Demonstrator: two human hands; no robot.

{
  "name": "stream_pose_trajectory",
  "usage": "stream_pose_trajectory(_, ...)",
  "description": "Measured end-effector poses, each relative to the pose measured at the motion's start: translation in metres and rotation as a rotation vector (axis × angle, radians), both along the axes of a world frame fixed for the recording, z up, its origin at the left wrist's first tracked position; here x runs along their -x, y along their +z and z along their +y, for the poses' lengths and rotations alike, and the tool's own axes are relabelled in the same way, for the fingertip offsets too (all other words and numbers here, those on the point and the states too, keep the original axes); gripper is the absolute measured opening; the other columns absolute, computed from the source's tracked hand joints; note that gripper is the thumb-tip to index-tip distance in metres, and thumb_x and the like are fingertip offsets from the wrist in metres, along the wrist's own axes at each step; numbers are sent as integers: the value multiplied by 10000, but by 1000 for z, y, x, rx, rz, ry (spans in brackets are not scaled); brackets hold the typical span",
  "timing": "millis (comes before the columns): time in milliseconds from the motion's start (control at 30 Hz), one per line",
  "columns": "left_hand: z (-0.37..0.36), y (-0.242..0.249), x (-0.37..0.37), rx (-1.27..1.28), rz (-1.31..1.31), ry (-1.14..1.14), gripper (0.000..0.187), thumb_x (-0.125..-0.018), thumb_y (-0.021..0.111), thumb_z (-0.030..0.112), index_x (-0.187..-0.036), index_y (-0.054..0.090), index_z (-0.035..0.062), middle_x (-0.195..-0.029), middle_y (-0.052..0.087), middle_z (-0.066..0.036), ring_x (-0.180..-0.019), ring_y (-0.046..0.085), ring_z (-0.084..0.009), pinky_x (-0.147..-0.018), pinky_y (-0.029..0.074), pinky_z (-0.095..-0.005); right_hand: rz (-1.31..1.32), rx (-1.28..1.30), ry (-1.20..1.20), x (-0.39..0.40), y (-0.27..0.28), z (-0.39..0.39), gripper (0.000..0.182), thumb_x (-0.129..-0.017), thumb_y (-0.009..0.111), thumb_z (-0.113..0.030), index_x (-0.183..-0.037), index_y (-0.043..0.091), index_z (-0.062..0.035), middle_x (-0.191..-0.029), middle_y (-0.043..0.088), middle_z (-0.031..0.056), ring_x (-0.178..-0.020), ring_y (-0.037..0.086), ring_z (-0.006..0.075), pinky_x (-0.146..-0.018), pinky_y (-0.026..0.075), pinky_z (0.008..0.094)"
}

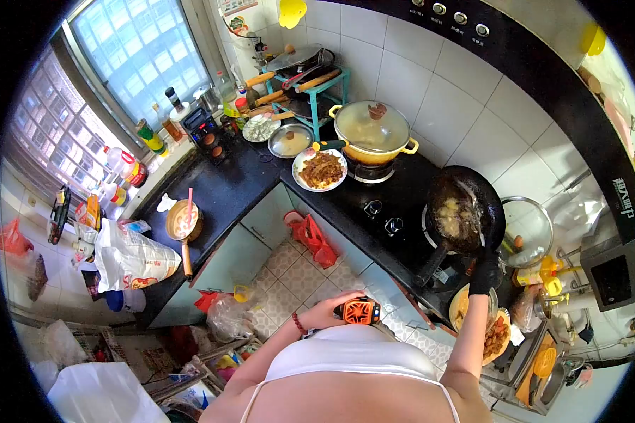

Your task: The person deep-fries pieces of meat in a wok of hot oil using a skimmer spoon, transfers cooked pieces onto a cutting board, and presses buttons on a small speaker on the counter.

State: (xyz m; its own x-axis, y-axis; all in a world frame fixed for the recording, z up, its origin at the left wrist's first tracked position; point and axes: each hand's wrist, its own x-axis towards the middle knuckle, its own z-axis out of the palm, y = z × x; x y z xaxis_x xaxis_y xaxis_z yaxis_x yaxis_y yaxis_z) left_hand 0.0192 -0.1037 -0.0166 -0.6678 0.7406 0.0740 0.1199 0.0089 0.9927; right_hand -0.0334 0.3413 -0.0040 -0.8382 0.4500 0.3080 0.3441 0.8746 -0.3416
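Note:
My left hand (323,312), with a red bead bracelet at the wrist, is at my waist, its fingers against an orange-and-black device (360,311) that partly hides them. On my right hand (484,273) is a black glove. It is closed at the near right rim of a black wok (492,201), around what looks like the handle of a metal spatula (477,211). The spatula's shiny length runs along the inside of the wok. Pale food pieces (450,217) lie in oil at the wok's bottom.
A yellow pot (346,148) with a glass lid stands on the back burner. Beside it is a plate of browned food (319,170). Right of the wok are a glass lid (536,229) and a plate of reddish food (499,338). A small saucepan (184,221) sits on the left counter.

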Motion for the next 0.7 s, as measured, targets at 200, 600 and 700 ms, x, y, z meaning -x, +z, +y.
stream_pose_trajectory(200,1,-5,1,28,30,11,741,-749,732,79,-1395,369,75,-1420,396,-126,-1307,385,-257,-1074,318,-351,-10,-260,25,-15,-19,-6,323,-899,520,-245,-1205,604,-185,-833,578,172,-718,591,331,-580,452,441)
stream_pose_trajectory(600,13,-12,11,37,34,-38,730,-747,740,85,-1381,381,64,-1391,427,-128,-1270,426,-256,-1051,344,-356,-37,-381,71,-77,44,-19,307,-886,536,-178,-1179,626,-187,-868,592,185,-775,592,349,-658,468,436)
stream_pose_trajectory(700,12,-13,10,42,14,-26,716,-752,739,86,-1376,388,58,-1386,432,-127,-1275,420,-248,-1054,340,-353,-52,-389,82,-86,57,-20,297,-883,537,-172,-1163,635,-179,-864,592,185,-776,589,350,-661,467,433)
